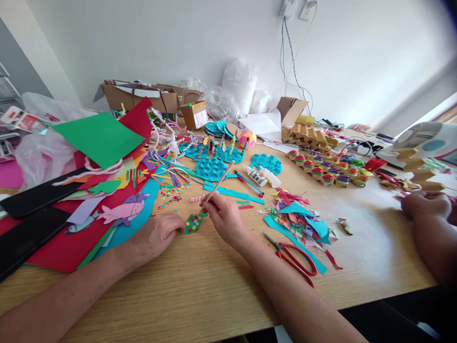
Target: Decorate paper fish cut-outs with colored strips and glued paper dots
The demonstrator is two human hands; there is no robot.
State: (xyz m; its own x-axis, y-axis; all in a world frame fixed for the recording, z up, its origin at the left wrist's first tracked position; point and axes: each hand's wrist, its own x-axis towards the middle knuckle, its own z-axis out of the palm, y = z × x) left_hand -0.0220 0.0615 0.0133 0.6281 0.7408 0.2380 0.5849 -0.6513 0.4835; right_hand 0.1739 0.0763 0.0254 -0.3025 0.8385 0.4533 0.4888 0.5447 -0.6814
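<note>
Dotted green cutout [193,226] lies between two hands

The right hand [224,219], at the cutout's 3 o'clock, has its grip clamped on a thin stick [221,180] that slants up toward 1 o'clock. The left hand [160,236], at 9 o'clock, touches the cutout's edge; whether its grip pinches the paper, I cannot tell. The cutout lies on the wooden counter [200,290]. Small coloured paper bits [173,193] scatter at 11 o'clock, red-handled scissors [284,247] lie at 4 o'clock, and a co-worker's hand [426,206] is far out at 3.
</note>
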